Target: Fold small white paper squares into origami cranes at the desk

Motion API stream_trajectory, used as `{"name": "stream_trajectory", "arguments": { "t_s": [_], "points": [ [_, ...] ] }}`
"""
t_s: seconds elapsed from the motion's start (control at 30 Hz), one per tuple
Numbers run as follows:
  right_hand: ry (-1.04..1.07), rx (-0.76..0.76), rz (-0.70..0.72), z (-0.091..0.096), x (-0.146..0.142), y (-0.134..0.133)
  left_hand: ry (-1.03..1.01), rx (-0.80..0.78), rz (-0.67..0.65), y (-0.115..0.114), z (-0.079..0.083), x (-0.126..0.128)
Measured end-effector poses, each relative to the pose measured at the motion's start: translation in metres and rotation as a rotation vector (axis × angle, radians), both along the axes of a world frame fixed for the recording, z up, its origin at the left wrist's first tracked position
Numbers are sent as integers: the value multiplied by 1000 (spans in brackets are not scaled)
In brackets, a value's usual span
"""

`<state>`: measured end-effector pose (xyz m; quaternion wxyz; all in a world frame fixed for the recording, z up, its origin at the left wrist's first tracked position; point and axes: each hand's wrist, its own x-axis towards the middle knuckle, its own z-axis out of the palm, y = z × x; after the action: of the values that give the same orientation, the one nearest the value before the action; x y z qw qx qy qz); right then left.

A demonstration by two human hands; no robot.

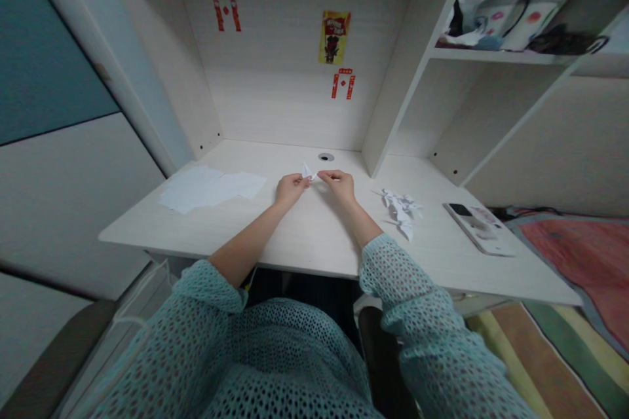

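A small folded white paper piece (309,173) is held above the middle of the pale desk (304,242). My left hand (289,187) pinches its left side, fingers closed. My right hand (338,184) pinches its right side, fingers closed too. Both forearms reach forward from teal knitted sleeves. The paper's shape is too small to make out beyond a pointed tip sticking up.
Flat white paper sheets (209,186) lie at the left of the desk. A heap of folded white paper figures (400,209) sits at the right, with a phone (479,228) beyond it. A cable hole (325,157) is at the back. Shelves (496,52) rise at right.
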<state>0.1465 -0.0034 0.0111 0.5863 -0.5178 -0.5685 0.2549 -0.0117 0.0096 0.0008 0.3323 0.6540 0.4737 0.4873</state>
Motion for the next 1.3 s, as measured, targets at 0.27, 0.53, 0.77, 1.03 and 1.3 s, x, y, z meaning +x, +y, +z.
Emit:
{"name": "stream_trajectory", "arguments": {
  "t_s": [0.27, 0.53, 0.77, 1.03, 1.3],
  "points": [
    [172, -104, 119, -3, -2, 1, 14, -4, -12, 3, -3, 0],
    [154, -116, 143, 5, 0, -1, 79, -9, 8, 0, 0, 0],
    [115, -158, 170, 5, 6, -1, 183, 16, 39, -8, 3, -1],
    [95, -199, 194, 3, 9, 0, 257, 31, 67, -7, 3, -2],
    [66, -94, 163, 2, 9, 3, 256, 41, 83, -10, 7, -2]
  ]
}}
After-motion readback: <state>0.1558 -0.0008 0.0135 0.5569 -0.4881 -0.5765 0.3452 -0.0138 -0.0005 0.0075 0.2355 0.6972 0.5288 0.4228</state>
